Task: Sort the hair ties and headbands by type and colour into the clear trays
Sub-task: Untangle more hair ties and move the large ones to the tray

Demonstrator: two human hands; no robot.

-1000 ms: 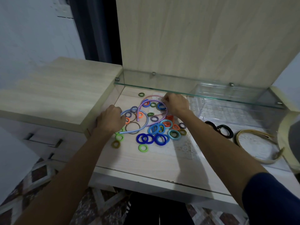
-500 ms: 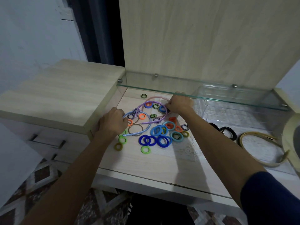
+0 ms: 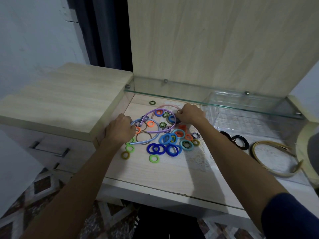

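Note:
A heap of coloured hair ties [image 3: 165, 140] lies on the pale wooden desk [image 3: 172, 176], with a purple headband [image 3: 151, 112], a light blue headband [image 3: 146, 140] and a pink headband [image 3: 168, 106] tangled among them. My left hand [image 3: 120, 131] sits curled at the heap's left edge, its fingers on the blue headband's end. At the heap's far right side my right hand [image 3: 190, 114] pinches a small dark hair tie. The clear trays [image 3: 241, 116] stand to the right under a glass shelf [image 3: 215, 104].
Black hair ties [image 3: 240, 142] and a beige headband [image 3: 276, 157] lie on the desk's right part. A raised wooden cabinet top [image 3: 60, 100] borders the left. A round cream object [image 3: 305, 152] stands at the far right edge.
My right hand has slipped a little lower over the heap's far side. My left hand has stayed at the blue headband's end. The camera view rose slightly.

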